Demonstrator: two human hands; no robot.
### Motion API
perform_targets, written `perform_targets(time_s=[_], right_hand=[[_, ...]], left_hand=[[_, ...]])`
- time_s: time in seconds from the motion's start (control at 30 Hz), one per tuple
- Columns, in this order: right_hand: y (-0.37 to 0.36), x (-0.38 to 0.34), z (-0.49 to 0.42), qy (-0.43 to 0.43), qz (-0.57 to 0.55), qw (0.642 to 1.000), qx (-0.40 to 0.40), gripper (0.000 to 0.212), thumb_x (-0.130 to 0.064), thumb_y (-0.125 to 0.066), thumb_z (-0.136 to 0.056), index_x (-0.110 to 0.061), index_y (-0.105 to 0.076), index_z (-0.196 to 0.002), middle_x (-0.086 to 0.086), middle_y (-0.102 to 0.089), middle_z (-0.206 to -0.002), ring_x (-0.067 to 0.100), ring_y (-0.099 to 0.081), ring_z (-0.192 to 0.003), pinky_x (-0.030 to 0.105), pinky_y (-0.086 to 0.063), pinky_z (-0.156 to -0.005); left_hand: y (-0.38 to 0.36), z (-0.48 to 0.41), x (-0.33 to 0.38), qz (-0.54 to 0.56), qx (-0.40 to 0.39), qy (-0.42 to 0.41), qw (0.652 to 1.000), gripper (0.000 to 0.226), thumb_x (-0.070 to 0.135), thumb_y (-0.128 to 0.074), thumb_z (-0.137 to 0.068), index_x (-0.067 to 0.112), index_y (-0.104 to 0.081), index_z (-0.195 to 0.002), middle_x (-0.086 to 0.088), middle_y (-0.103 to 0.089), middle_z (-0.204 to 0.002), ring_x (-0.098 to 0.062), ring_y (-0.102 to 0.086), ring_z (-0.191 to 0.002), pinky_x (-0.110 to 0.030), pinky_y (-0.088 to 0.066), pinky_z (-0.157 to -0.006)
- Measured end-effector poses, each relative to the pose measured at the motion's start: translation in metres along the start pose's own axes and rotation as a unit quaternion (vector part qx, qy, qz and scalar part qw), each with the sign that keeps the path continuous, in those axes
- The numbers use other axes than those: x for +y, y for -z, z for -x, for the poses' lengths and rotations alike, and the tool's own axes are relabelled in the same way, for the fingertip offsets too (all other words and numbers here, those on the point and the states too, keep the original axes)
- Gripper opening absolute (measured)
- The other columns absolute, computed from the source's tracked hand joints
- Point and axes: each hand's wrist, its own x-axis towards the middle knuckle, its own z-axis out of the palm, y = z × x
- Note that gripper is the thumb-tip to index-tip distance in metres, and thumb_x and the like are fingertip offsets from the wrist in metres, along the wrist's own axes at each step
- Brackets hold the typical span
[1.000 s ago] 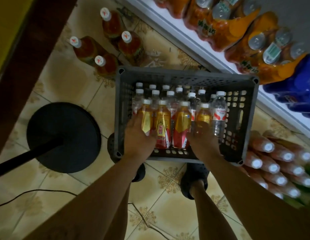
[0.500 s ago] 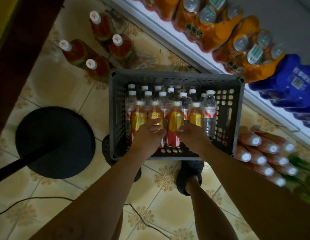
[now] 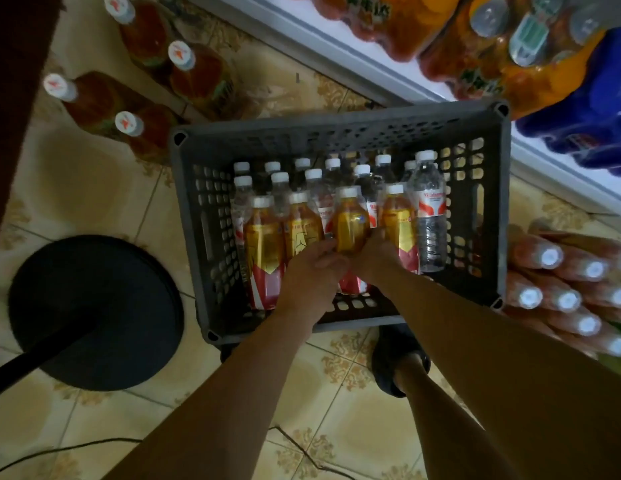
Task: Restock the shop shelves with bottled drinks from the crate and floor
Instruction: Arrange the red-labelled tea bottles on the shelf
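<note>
- Since a second ago the two hands have drawn in from the outer ends of the crate's front row and now meet at one bottle in the middle of that row.
- Nearest, a thin cable (image 3: 59, 448) lies across the tiled floor (image 3: 94, 188), and a dark shoe (image 3: 392, 355) stands just below the crate's near wall.
- A black round stand base (image 3: 94, 306) sits on the floor left of the crate.
- The left hand (image 3: 312, 268) curls its fingers against the left side of the yellow-labelled bottle (image 3: 350, 226); the right hand (image 3: 375, 261) curls round its right side, so both clasp it.
- That bottle stands upright, third in the front row of the grey crate (image 3: 337, 133), with like bottles touching it on either side.
- A clear water bottle (image 3: 430, 216) ends that row at the right; more white-capped bottles (image 3: 312, 174) fill the rows behind.
- Right of the crate, a stack of bottles (image 3: 562, 299) lies on its side, caps toward the camera.
- Beyond the crate's left corner, four dark-red drink bottles (image 3: 146, 39) stand on the floor.
- Farthest, the shelf (image 3: 337, 46) carries wrapped orange packs (image 3: 510, 74) and a blue pack (image 3: 596, 109).
</note>
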Motion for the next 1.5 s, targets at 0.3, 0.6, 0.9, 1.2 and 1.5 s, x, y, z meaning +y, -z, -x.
perform_targets(time_s=[0.3,0.6,0.9,1.2,1.5], right_hand=[[0.032,0.01,0.013,0.01,-0.108,0.991,-0.077,0.062,-0.049,-0.083,-0.069,-0.019,-0.053,-0.115,0.004,-0.064,-0.107,0.022,-0.064,-0.092,0.036,-0.056,-0.079],[0.116,0.009,0.129,0.066,-0.363,0.91,-0.187,0.058,-0.03,-0.081,-0.075,-0.027,-0.056,-0.127,0.0,-0.07,-0.115,0.019,-0.067,-0.103,0.034,-0.054,-0.081],[0.302,-0.107,0.299,0.347,-0.306,0.881,-0.097,0.037,0.007,-0.076,-0.076,-0.011,-0.056,-0.102,0.009,-0.071,-0.095,0.013,-0.069,-0.077,0.018,-0.054,-0.066],[0.449,-0.142,0.486,0.504,-0.243,0.828,0.021,0.054,-0.005,-0.086,-0.065,-0.02,-0.051,-0.102,0.004,-0.07,-0.094,0.018,-0.07,-0.083,0.037,-0.06,-0.074],[0.511,-0.149,0.635,0.587,-0.241,0.768,0.081,0.054,-0.009,-0.086,-0.068,-0.022,-0.05,-0.106,-0.004,-0.068,-0.097,0.003,-0.068,-0.082,0.021,-0.056,-0.069]], left_hand=[[-0.006,0.009,0.004,-0.009,0.045,0.016,0.999,0.02,0.007,-0.062,-0.091,0.022,-0.062,-0.105,-0.002,-0.069,-0.102,-0.018,-0.065,-0.097,-0.039,-0.053,-0.092],[-0.031,0.092,0.086,-0.068,-0.013,0.012,0.998,0.072,0.047,-0.072,-0.081,0.028,-0.038,-0.141,-0.002,-0.059,-0.131,-0.02,-0.062,-0.109,-0.041,-0.053,-0.092],[-0.034,0.266,0.27,0.042,0.05,-0.19,0.98,0.047,0.022,-0.078,-0.08,0.014,-0.059,-0.123,-0.005,-0.071,-0.106,-0.02,-0.07,-0.094,-0.033,-0.057,-0.081],[-0.064,0.45,0.393,0.065,0.082,-0.369,0.924,0.057,0.028,-0.09,-0.062,0.021,-0.063,-0.112,-0.002,-0.074,-0.101,-0.018,-0.071,-0.093,-0.032,-0.058,-0.078],[-0.055,0.579,0.451,0.023,0.064,-0.497,0.865,0.065,0.029,-0.09,-0.061,0.02,-0.062,-0.119,-0.001,-0.074,-0.106,-0.018,-0.07,-0.099,-0.043,-0.055,-0.093]])
